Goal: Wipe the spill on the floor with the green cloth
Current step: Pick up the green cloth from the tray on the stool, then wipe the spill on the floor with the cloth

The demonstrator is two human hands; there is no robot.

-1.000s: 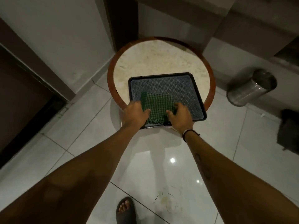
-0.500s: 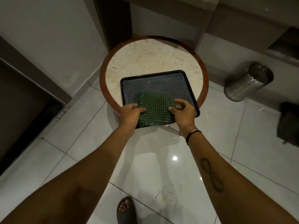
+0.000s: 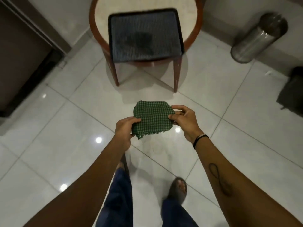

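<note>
A folded green checked cloth (image 3: 151, 117) hangs in the air over the white tiled floor, held flat between both hands. My left hand (image 3: 125, 129) pinches its near left corner. My right hand (image 3: 183, 119) pinches its right edge. A faint yellowish spill (image 3: 157, 148) smears the tiles just below the cloth, in front of my feet; its outline is blurred and partly hidden by my hands.
A round wooden-rimmed side table (image 3: 196, 25) stands ahead with a black tray (image 3: 145, 35) on it. A steel bin (image 3: 259, 38) is at the right wall, a dark bag (image 3: 293, 90) at the far right, a dark door (image 3: 21, 51) at the left. My sandalled feet (image 3: 177, 189) are below.
Both hands lifted the green cloth off the black tray and drew it back toward me, over the floor. The view tilted down, so my legs and feet now show.
</note>
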